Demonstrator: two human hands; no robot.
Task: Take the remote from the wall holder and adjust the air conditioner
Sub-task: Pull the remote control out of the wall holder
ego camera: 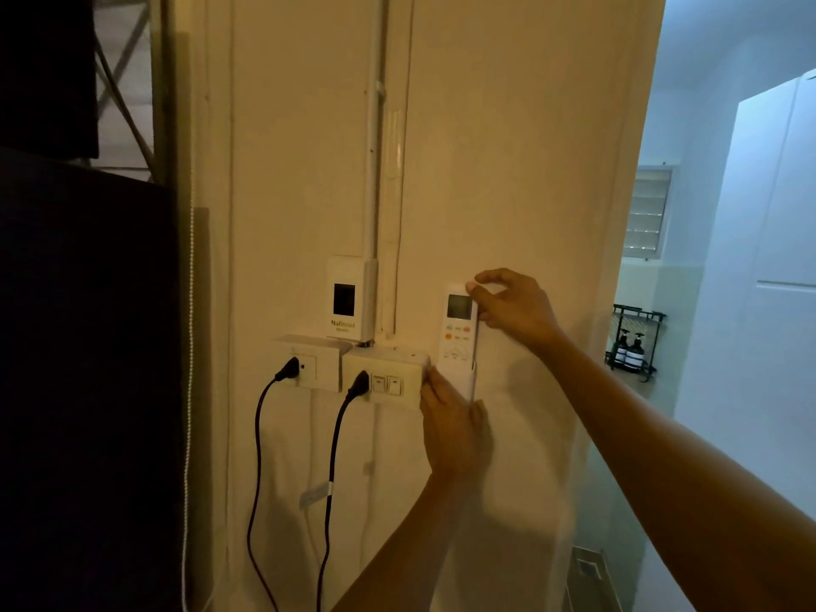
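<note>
Pinching one remote (459, 335) top: right hand (514, 309); left hand (455, 428) clasping one holder (469, 386); two plugs (358, 384)

Right hand (514, 304): arm outstretched, thumb and fingers pinched together.
Left hand (452, 424): raised, fingers pointing up, curled.

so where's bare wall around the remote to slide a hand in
Bare wall lies above the remote and right of the right hand. Crowded on its left: switch box, black plugs, and the left hand below.
</note>
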